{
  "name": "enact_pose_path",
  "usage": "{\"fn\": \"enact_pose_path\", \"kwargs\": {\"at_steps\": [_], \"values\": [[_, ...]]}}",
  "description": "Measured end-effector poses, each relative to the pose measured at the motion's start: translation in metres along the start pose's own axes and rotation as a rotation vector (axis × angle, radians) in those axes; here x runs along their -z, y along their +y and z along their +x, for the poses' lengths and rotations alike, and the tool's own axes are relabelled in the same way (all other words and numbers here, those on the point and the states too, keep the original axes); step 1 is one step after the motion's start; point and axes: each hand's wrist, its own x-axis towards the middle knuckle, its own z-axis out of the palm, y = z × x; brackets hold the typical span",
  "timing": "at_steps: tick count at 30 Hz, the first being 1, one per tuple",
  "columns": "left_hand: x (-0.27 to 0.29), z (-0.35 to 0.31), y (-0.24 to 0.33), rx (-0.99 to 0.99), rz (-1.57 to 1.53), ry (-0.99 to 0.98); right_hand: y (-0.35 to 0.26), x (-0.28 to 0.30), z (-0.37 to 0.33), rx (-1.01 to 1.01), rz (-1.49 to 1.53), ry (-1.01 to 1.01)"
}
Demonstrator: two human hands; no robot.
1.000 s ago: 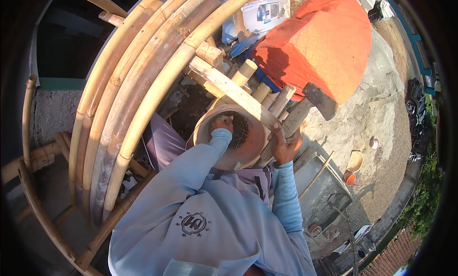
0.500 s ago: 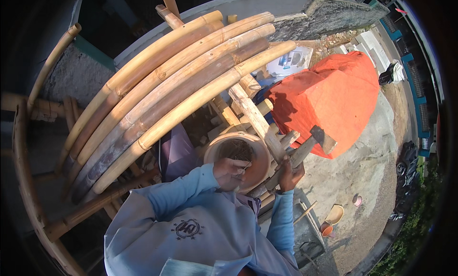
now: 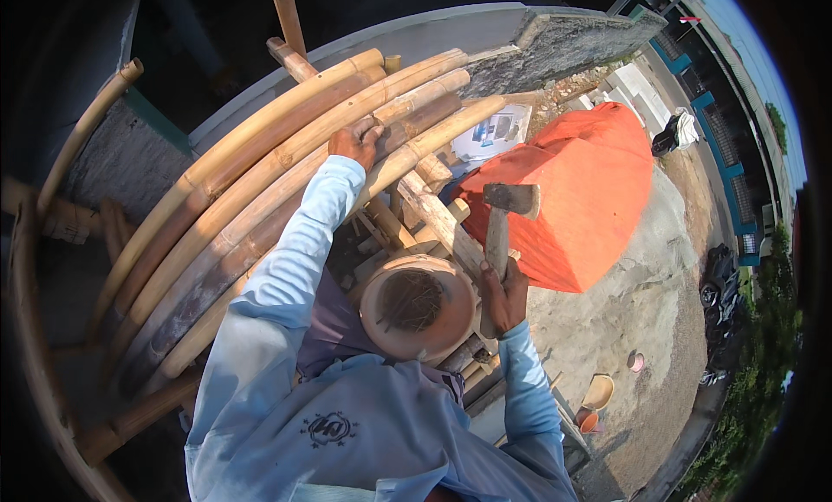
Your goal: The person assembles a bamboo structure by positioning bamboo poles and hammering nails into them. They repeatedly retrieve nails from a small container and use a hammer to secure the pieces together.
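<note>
Several long bamboo poles [image 3: 260, 168] lie side by side, slanting across the left and upper middle. Near their far right ends my left hand [image 3: 355, 144] is on top of them, its fingers curled down over one pole. My right hand [image 3: 505, 300] grips the wooden handle of a hatchet [image 3: 513, 199], whose metal head points up and away from me. Between my arms stands a round bucket [image 3: 371, 291] with a dark heap of what look like nails [image 3: 412, 301] in it.
An orange tarp [image 3: 576, 185] covers a pile on the right. Wooden beams [image 3: 438, 209] lie beyond the bucket. A low wall [image 3: 555, 47] runs along the back. Lower right, a tan basin [image 3: 598, 392] and an orange container [image 3: 588, 420] sit on the ground.
My left hand has left the bucket and reached up and forward onto the bamboo poles. The hatchet in my right hand has swung left and stands more upright.
</note>
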Motion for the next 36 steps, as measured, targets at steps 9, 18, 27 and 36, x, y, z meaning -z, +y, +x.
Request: {"fn": "enact_pose_path", "kwargs": {"at_steps": [9, 18, 27, 36], "values": [[-0.015, -0.004, -0.003, -0.158, 0.065, 0.033, -0.186, 0.014, 0.089, 0.460, 0.312, 0.129], [-0.025, -0.006, -0.006, -0.241, 0.151, 0.005, -0.115, -0.056, 0.133, 0.407, -0.732, -0.259], [-0.015, -0.007, -0.008, -0.181, 0.174, -0.011, -0.188, -0.035, 0.127, 0.514, -0.024, -0.005], [-0.008, -0.007, -0.004, -0.169, 0.084, 0.000, -0.180, -0.038, 0.131, 0.472, 0.029, -0.039]]}}
